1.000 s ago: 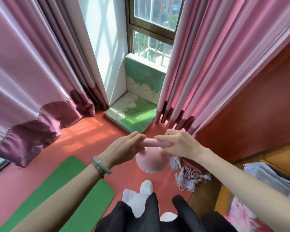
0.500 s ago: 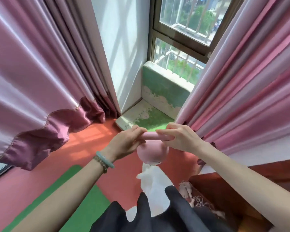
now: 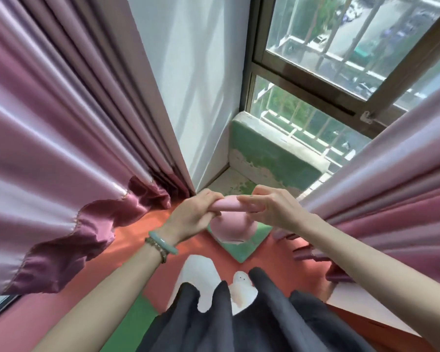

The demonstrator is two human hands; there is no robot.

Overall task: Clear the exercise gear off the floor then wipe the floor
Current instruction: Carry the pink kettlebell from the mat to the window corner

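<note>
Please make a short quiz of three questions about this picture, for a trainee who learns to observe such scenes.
1. True or false: the round pink kettlebell rests on the red floor.
2. Which hands grip its pink handle? A) left only B) right only C) both
3. Fill in: the wrist with the pale green bangle belongs to the ___ hand.

Key:
1. False; it hangs in the air over the worn green foam mat.
2. C; the left hand and the right hand each close on one end.
3. left
</note>
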